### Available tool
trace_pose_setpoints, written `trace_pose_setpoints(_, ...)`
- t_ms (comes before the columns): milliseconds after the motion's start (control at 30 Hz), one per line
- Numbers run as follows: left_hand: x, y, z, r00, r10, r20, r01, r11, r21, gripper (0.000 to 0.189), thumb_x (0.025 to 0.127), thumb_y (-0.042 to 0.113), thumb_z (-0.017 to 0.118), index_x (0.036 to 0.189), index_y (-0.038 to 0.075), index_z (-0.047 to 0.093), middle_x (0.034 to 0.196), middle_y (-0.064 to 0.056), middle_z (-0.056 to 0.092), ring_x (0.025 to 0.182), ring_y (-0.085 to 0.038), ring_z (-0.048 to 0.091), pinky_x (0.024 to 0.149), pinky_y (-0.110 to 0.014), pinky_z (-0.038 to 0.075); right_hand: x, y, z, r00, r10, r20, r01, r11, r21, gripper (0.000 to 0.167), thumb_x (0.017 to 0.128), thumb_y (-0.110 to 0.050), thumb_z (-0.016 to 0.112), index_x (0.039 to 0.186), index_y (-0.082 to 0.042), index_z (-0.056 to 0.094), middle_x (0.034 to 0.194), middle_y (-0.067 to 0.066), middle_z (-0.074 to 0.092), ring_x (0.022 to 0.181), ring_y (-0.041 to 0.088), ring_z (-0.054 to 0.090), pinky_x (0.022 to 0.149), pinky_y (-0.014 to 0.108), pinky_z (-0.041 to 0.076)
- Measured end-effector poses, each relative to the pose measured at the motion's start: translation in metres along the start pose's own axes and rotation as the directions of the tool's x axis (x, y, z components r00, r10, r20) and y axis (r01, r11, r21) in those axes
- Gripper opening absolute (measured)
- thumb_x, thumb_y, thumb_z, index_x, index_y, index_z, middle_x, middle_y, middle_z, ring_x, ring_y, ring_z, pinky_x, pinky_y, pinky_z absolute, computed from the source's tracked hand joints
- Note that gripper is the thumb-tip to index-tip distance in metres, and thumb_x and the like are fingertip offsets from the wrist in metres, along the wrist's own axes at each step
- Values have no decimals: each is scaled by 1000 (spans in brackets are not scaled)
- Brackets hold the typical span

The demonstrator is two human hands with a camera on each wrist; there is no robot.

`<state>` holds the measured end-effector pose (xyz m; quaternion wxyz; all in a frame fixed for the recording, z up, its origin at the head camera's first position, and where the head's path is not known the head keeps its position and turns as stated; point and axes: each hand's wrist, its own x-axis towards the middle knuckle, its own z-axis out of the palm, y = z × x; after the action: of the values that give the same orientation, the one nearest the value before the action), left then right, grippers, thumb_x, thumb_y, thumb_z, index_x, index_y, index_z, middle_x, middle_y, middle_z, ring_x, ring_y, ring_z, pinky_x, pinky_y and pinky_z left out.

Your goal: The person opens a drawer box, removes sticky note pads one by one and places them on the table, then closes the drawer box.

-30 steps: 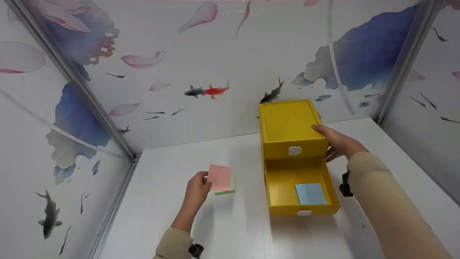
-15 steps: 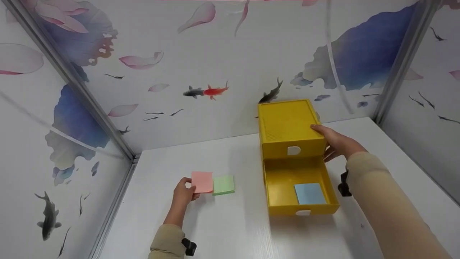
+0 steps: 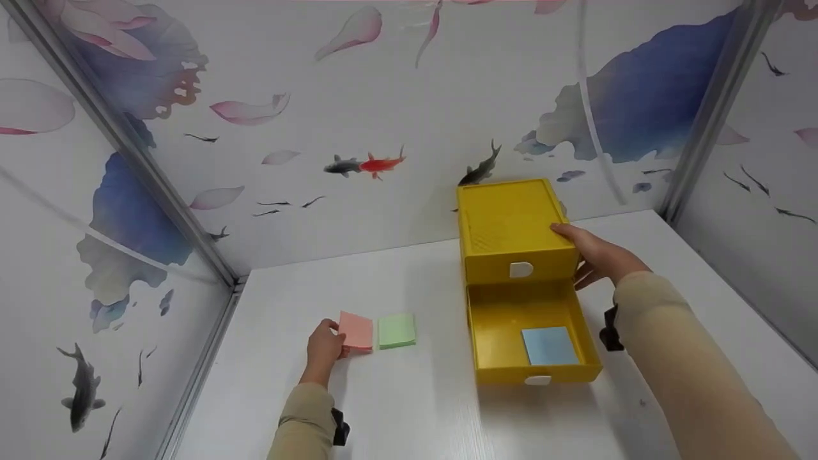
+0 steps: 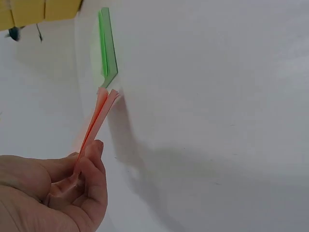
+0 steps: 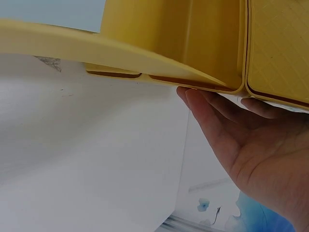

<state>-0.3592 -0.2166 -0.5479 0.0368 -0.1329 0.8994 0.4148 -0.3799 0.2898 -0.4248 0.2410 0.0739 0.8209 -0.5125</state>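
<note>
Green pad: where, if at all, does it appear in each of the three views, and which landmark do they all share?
Head: green pad below centre, just right of the pink pad.
Left wrist: green pad at upper left, above the pink pad.
Right wrist: not in it.
Shared landmark: the yellow drawers.

A pink notepad (image 3: 356,332) tilts left of the yellow box's (image 3: 511,220) open drawer (image 3: 498,342).

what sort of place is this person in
Probably a small booth or work cubicle; anything beyond it is out of view. Printed panels with fish and petals stand on three sides of a white table, metal strips line their corners, and a yellow drawer unit sits on the table.
</note>
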Motion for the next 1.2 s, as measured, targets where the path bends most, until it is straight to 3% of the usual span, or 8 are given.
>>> trace_pose_setpoints(167, 3, -1, 4, 998, 47, -33, -39, 980, 196, 19, 96, 2, 56, 112, -9, 53, 89, -16, 61, 72, -21, 59, 65, -32, 50, 0, 1, 0, 1000, 0, -3, 0, 1000, -4, 101, 88, -80, 29, 149, 0, 20, 130, 24, 45, 108, 41, 55, 87, 46, 52)
trace_pose_setpoints(367, 5, -8, 8, 989, 134, -65, -105, 938, 330, 15, 94, 0, 56, 101, -13, 55, 95, -24, 62, 92, -36, 62, 82, -45, 50, 0, 2, -1, 1000, 0, -3, 0, 1000, -4, 101, 88, -79, 28, 150, 0, 18, 132, 24, 44, 108, 41, 55, 87, 47, 51)
trace_pose_setpoints(500, 3, -12, 10, 982, 172, -81, -135, 929, 344, 14, 93, -2, 54, 97, -15, 55, 92, -26, 62, 93, -40, 62, 81, -46, 50, 0, 2, 0, 1000, 6, -9, -6, 1000, 6, 100, 88, -79, 29, 149, 0, 19, 130, 24, 44, 108, 40, 54, 88, 47, 51)
trace_pose_setpoints(633, 4, -13, 12, 986, 155, -58, -124, 924, 362, 14, 94, -2, 54, 97, -16, 55, 91, -26, 62, 92, -39, 63, 82, -46, 50, -1, 1, 1, 1000, 8, -15, -8, 1000, 9, 100, 88, -79, 29, 148, 0, 21, 129, 24, 45, 108, 40, 54, 87, 46, 52)
trace_pose_setpoints(767, 16, -21, 16, 986, 158, -57, -126, 918, 376, 15, 94, -1, 54, 100, -15, 55, 94, -26, 62, 97, -40, 62, 86, -47, 50, -2, 0, 1, 1000, 14, -18, -14, 1000, 15, 100, 87, -80, 30, 147, 0, 24, 129, 24, 46, 109, 40, 54, 87, 45, 52)
trace_pose_setpoints(800, 24, -31, 21, 977, 202, -73, -158, 907, 390, 17, 93, -1, 55, 101, -16, 55, 94, -26, 62, 96, -40, 63, 84, -46, 51, -2, 0, 1, 1000, 12, -15, -12, 1000, 15, 100, 87, -80, 31, 147, 1, 24, 129, 24, 46, 109, 40, 54, 87, 45, 52)
trace_pose_setpoints(900, 29, -39, 23, 972, 223, -80, -173, 898, 405, 24, 93, -1, 55, 109, -19, 53, 98, -29, 63, 98, -42, 63, 84, -46, 51, -2, -1, 2, 1000, 5, -4, -5, 1000, 6, 99, 88, -79, 30, 147, 1, 24, 129, 25, 46, 109, 40, 54, 87, 45, 52)
trace_pose_setpoints(1200, 3, -13, 15, 978, 202, -43, -163, 882, 441, 33, 97, 1, 50, 119, -24, 47, 97, -33, 63, 92, -44, 64, 79, -49, 52, -2, 0, 1, 1000, 17, -16, -17, 1000, 0, 100, 88, -79, 29, 147, 0, 24, 130, 23, 47, 110, 40, 54, 88, 45, 51)
